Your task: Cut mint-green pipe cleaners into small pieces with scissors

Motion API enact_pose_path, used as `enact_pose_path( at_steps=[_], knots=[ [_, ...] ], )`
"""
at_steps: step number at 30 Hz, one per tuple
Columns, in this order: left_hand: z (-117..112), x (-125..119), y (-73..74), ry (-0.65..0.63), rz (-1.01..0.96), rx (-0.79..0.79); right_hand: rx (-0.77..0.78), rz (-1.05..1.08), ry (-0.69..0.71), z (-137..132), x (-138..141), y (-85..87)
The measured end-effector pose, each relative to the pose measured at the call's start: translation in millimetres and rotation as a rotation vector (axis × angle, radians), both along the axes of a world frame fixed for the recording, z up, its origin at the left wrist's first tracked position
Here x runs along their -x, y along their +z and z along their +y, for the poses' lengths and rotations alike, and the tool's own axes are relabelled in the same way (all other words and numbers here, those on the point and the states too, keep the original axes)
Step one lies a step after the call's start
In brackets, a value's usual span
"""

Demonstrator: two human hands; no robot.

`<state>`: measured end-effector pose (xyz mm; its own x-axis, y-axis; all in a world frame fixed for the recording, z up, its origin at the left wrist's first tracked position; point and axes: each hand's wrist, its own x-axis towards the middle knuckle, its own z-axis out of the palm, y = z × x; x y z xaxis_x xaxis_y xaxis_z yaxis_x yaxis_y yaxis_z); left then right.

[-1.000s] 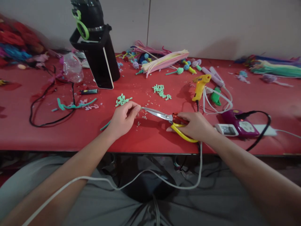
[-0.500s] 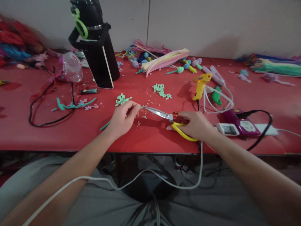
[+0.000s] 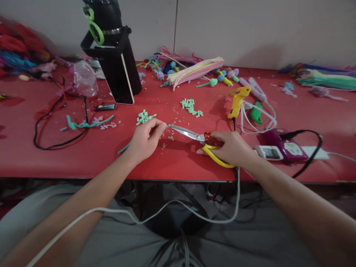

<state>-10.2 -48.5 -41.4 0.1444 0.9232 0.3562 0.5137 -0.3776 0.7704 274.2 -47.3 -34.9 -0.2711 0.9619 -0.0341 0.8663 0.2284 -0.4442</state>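
My left hand (image 3: pixel 145 140) is closed in a pinch on a thin green pipe cleaner (image 3: pixel 124 148), whose tail trails out to the left beneath the hand. My right hand (image 3: pixel 232 149) grips the yellow and red handles of a pair of scissors (image 3: pixel 194 136). The steel blades point left, and their tips sit right at my left fingertips. Two small heaps of cut green bits (image 3: pixel 144 118) (image 3: pixel 190 106) lie just beyond on the red table (image 3: pixel 178 159).
A yellow glue gun (image 3: pixel 237 101) stands behind my right hand beside a white cord. A purple device (image 3: pixel 283 145) and a power strip lie to the right. A black stand holding a phone (image 3: pixel 116 63) rises at the back left. Bundles of pipe cleaners (image 3: pixel 194 72) lie along the wall.
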Motion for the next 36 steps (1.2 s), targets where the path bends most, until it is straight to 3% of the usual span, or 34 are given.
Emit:
enact_pose_path(
  at_steps=[36],
  knots=[
    [-1.0,0.5,0.3,0.011,0.02,0.016,-0.024,0.002,0.032,0.7,-0.7,-0.2]
  ],
)
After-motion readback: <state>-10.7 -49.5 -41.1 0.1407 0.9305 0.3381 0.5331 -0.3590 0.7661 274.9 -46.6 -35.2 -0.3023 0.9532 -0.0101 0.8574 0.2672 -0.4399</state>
